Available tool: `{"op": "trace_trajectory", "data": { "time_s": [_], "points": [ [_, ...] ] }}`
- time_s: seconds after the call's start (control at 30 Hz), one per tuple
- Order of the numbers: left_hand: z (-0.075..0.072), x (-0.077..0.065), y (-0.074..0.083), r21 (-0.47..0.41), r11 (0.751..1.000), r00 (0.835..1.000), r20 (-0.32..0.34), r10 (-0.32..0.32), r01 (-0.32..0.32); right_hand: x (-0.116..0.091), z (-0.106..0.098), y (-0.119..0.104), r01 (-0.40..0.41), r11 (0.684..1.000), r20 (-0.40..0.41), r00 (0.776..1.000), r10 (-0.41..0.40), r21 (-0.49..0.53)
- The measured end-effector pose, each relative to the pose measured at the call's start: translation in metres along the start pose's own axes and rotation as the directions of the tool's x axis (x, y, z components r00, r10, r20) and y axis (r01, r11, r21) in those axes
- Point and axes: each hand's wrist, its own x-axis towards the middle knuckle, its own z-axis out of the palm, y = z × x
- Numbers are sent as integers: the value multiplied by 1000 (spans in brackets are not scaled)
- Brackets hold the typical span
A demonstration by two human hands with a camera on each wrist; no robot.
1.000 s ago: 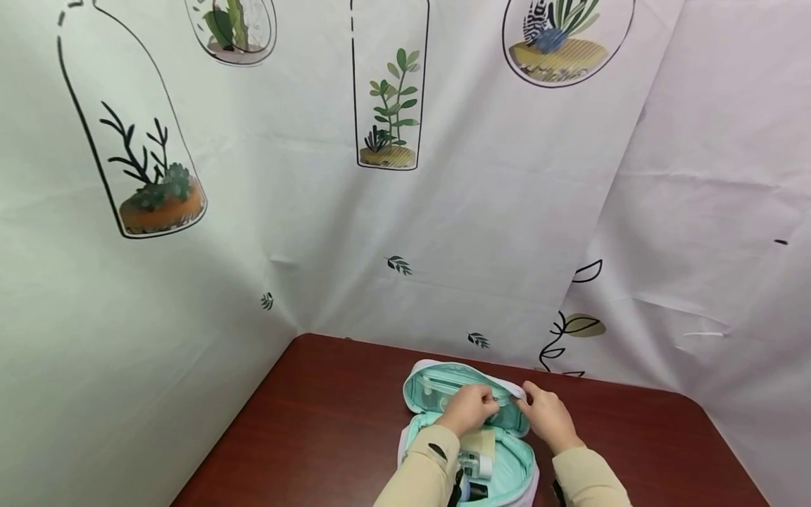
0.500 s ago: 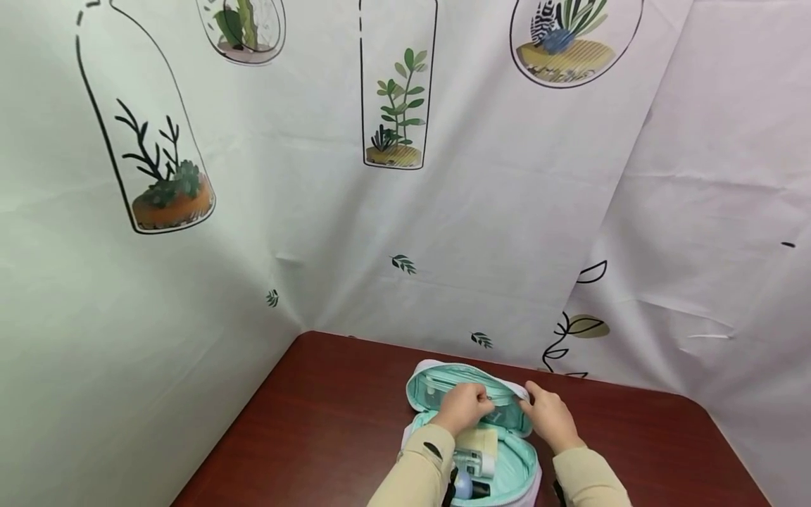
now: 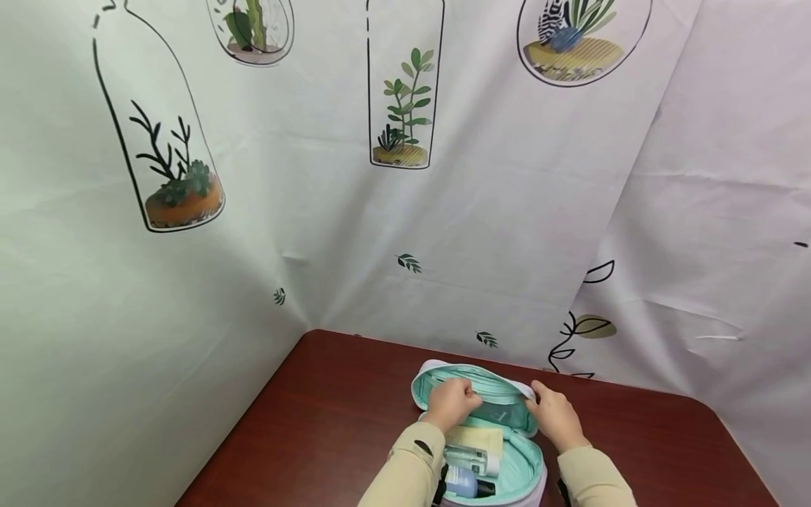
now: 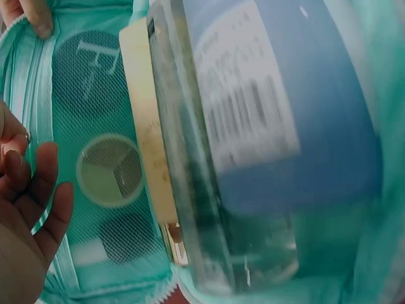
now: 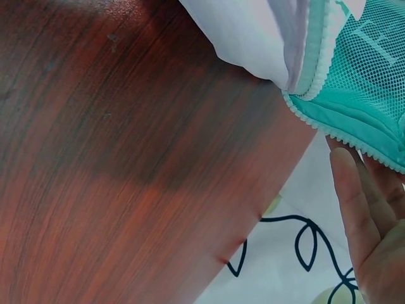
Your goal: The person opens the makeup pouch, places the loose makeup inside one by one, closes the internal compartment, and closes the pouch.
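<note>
A toiletry bag (image 3: pixel 540 486), pale lilac outside and mint inside, lies with its lid (image 3: pixel 434 365) raised. My left hand (image 3: pixel 452 404) pinches a small zipper pull (image 4: pixel 27 135) on the zipper (image 4: pixel 42 95) of the lid's mesh pocket (image 3: pixel 503 413). My right hand (image 3: pixel 556 415) grips the lid's right edge, thumb and fingers on either side. Behind the mesh lie a dark round item (image 4: pixel 85 73), a round three-part palette (image 4: pixel 109 171) and a dark squarish item (image 4: pixel 126 237). A blue bottle (image 3: pixel 460 482), a clear bottle (image 3: pixel 467 459) and a pale yellow box (image 3: pixel 484 438) fill the lower part.
The bag stands on a reddish-brown wooden table (image 3: pixel 317 422), near its back edge. A white cloth backdrop (image 3: pixel 507 232) printed with plants hangs directly behind and along the left side.
My left hand has slid left along the pocket's zipper, uncovering more of the mesh and the bottles below. The right hand keeps its grip on the lid's edge. The head view has shifted slightly.
</note>
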Motion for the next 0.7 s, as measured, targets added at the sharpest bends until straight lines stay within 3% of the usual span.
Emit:
{"op": "trace_trajectory", "data": {
  "time_s": [0.23,0.47,0.7],
  "points": [
    [-3,-2,-17,18,999,997,-74,-36,37,0,0,1,6,1000,2,1000,-6,-1],
    [-15,-8,-34,-5,998,990,-129,-55,55,1,2,4,10,1000,-12,1000,-10,-5],
    [-24,-15,-48,-19,993,967,-224,-121,120,1,1,3,10,1000,-11,1000,-10,-11]
  ]
}}
